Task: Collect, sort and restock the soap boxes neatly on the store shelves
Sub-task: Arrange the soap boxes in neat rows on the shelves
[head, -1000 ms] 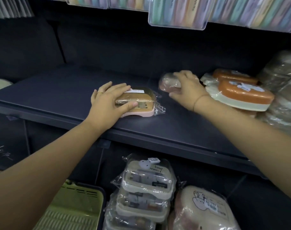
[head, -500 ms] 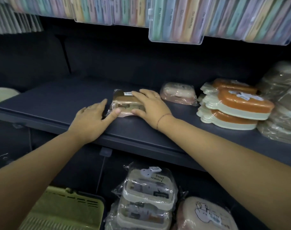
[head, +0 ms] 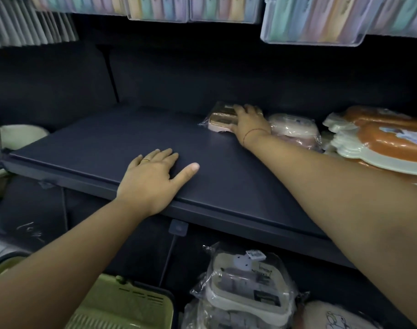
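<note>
A brown-and-pink wrapped soap box (head: 220, 118) sits at the back of the dark shelf (head: 107, 148). My right hand (head: 249, 122) lies over its right end with fingers on top of it. Just right of it lies a pale pink wrapped soap box (head: 295, 128), touching my wrist. My left hand (head: 155, 176) rests flat on the shelf near the front edge, fingers straight, holding nothing.
Orange-lidded soap boxes (head: 387, 143) are stacked at the shelf's right end. Below the shelf stand stacked white wrapped boxes (head: 247, 279) and a green basket (head: 122, 305). Clear holders of pastel items (head: 312, 17) hang overhead. A white bowl (head: 17, 136) sits at far left.
My right hand pushed the brown-and-pink box from the shelf's front to the back, beside the pale pink box. My left hand let go of it and now rests flat on the shelf.
</note>
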Tool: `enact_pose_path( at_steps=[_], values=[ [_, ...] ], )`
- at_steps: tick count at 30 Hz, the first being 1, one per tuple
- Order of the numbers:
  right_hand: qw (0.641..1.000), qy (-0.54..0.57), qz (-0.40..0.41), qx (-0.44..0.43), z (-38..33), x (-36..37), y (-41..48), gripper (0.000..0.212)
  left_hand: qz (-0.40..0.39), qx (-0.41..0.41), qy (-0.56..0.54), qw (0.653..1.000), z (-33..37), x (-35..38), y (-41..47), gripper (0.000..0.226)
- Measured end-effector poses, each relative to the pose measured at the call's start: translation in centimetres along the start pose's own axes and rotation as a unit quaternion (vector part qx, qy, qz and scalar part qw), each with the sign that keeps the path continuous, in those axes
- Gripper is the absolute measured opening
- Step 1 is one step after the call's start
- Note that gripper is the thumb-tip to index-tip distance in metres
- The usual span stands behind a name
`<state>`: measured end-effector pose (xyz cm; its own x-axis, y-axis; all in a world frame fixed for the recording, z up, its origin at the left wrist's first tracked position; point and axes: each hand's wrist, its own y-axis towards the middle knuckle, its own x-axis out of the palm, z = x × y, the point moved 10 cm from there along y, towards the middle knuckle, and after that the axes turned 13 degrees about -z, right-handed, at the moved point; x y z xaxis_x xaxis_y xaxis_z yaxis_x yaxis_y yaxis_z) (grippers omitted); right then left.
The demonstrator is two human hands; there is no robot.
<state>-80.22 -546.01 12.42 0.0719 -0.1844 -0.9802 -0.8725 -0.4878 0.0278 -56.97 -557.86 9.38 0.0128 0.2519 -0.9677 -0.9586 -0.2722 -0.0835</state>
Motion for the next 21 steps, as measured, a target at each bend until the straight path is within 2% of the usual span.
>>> enact_pose_path(
  at_steps=[5,8,12,15,18,21],
  values=[
    [0.995,-0.097,-0.028,0.006,-0.7,0.1,0.9,0.067,-0.001,-0.002,-0.004,1.000,0.3,-0.3,-0.3,0.098],
    [0.994,-0.111,-0.005,0.000,-0.8,-1.0,-0.2,0.071,-0.004,-0.004,-0.010,1.000,0.3,-0.2,-0.4,0.096],
    [0.998,0.000,0.018,-0.058,-2.2,-2.7,-6.5,0.072,-0.004,-0.002,-0.015,1.000,0.4,-0.1,-0.7,0.095],
    [0.987,0.089,0.000,-0.136,-2.4,-2.5,-15.6,0.066,0.013,0.008,-0.024,1.000,0.4,-0.3,-0.7,0.093],
    [0.974,0.148,-0.031,-0.166,0.2,-1.4,-26.0,0.059,0.074,0.028,-0.037,0.996,0.4,-0.8,-1.2,0.088],
    [0.973,0.156,-0.039,-0.164,4.4,-0.5,-33.9,0.055,0.220,0.093,-0.083,0.968,2.5,-1.8,-7.1,0.069]
  ],
)
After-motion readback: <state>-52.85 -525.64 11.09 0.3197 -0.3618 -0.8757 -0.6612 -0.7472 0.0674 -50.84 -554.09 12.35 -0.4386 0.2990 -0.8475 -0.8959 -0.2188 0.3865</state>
